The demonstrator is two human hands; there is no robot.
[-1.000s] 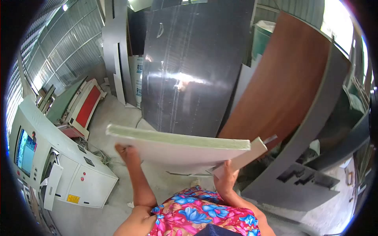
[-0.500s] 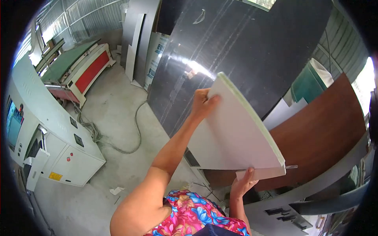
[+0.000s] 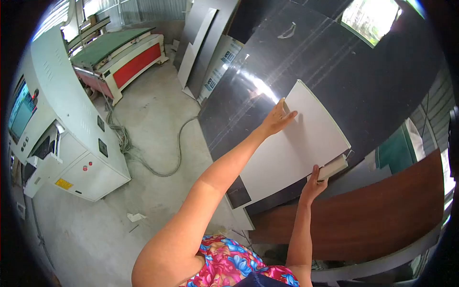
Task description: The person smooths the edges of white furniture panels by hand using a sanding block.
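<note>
A large white panel (image 3: 306, 136) leans at a slant over the face of a big dark sheet. My left hand (image 3: 278, 118) is at the panel's upper left edge, the thumb over its white face and the other fingers round the edge. At the panel's lower right corner, my right hand (image 3: 314, 187) grips a narrow, pale board piece (image 3: 333, 168), with the thumb on top and the fingers underneath. That piece sits right against the panel's lower edge.
The dark sheet (image 3: 239, 115) stands behind the panel, and a curved brown board (image 3: 363, 215) is low on the right. A white control cabinet (image 3: 91, 167) is at left, a green-topped machine (image 3: 114, 48) behind it. A cable (image 3: 178, 148) lies across the floor.
The white panel has moved back and flatter against the dark sheet, with both hands going along. My left thumb and fingers have spread somewhat. The view has shifted too.
</note>
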